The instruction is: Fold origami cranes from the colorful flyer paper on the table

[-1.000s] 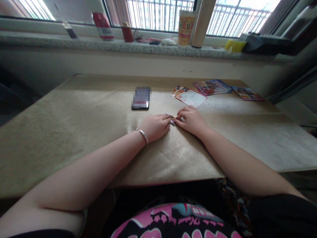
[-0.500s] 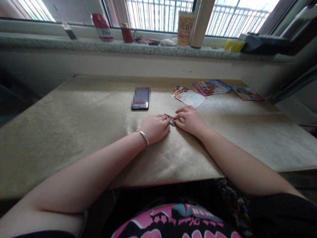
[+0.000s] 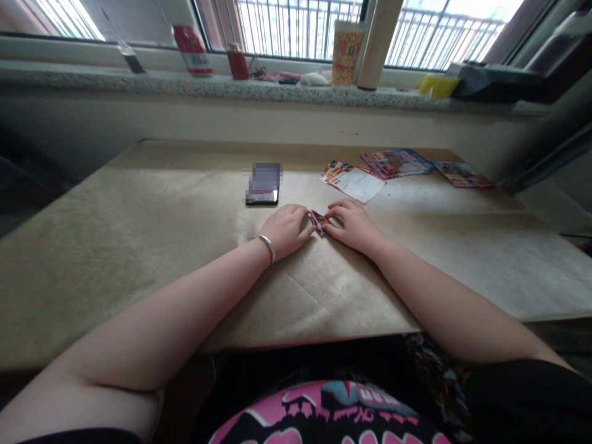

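A small folded piece of printed paper (image 3: 319,222), reddish and purple, lies on the table between my two hands. My left hand (image 3: 287,230), with a silver bangle at its wrist, pinches the paper's left edge between thumb and fingers. From the other side, my right hand (image 3: 354,225) grips the right edge with thumb and forefinger. The fingertips cover parts of the paper, so its exact fold is hard to make out. Beyond my left hand lies a phone (image 3: 264,184) with a blurred-out screen.
Printed cards and a white sheet (image 3: 357,184) lie past my right hand. Colourful printed booklets (image 3: 398,163) and another printed stack (image 3: 462,174) sit at the back right. A can (image 3: 193,52), a paper cup (image 3: 347,54) and a yellow object (image 3: 439,86) stand on the windowsill.
My left hand has shifted slightly away from me and drawn its fingers off the paper's top to its edge. More of the paper shows now. My right hand has barely moved.
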Demonstrator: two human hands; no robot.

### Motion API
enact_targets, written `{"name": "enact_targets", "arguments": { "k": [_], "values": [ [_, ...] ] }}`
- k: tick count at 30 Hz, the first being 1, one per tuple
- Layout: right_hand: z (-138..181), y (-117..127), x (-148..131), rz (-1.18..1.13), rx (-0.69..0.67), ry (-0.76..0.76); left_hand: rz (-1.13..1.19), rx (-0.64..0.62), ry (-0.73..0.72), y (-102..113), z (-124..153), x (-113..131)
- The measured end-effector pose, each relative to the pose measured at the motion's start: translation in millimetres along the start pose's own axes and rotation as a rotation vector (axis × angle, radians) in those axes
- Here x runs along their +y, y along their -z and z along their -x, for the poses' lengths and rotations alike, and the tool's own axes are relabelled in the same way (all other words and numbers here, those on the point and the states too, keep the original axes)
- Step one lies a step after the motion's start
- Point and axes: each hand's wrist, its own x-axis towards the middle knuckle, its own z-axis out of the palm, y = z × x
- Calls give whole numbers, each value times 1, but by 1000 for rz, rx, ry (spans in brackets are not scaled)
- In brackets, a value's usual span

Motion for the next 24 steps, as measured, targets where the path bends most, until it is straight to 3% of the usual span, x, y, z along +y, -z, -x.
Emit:
{"name": "enact_targets", "arguments": {
  "k": [10,19,24],
  "values": [
    [-1,-4,0,-172,15,21,201,-4,17,-1,-3,-1],
    [-3,-2,-3,-301,21,3,452,128,-61,-4,-1,0],
    [-2,4,-7,-358,25,-38,568,136,-49,0,0,4]
  ]
}}
